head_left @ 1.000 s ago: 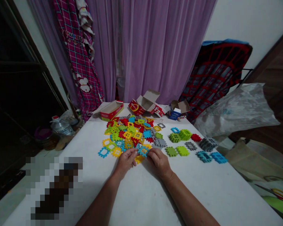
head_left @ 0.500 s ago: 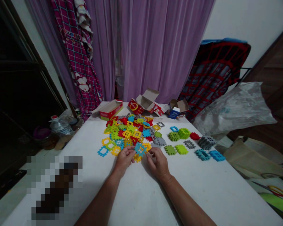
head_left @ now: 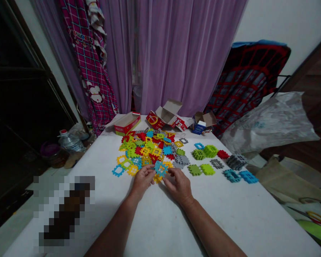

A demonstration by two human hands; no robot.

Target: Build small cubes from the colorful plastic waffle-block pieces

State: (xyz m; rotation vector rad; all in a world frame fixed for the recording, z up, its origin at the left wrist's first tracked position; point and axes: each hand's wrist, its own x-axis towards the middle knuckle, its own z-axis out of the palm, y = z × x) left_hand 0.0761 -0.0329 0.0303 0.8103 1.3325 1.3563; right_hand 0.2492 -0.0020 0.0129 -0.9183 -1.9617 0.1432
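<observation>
Between my hands, just above the white table, is a blue notched building tile [head_left: 160, 169] with a window-like cutout. My left hand [head_left: 143, 181] pinches it at its left edge, thumb and fingers closed. My right hand [head_left: 179, 185] has curled fingers at the tile's right edge, seemingly holding it there. Behind and partly below the tile lie yellow tiles [head_left: 157, 178]. A heap of mixed tiles [head_left: 147, 150] in red, yellow, green, blue and grey spreads just beyond my hands.
On the right stand sorted tiles: green ones [head_left: 210, 151], a grey stack [head_left: 237, 162], a red piece [head_left: 223, 154] and blue ones [head_left: 248, 177]. Open cardboard boxes, one red [head_left: 127, 124] and one blue [head_left: 199, 127], line the far edge. A plastic bag [head_left: 270, 121] hangs at right.
The blue tile has turned slightly in my fingers, and my right fingertips are closer to its edge. The whole view has shifted a little.
</observation>
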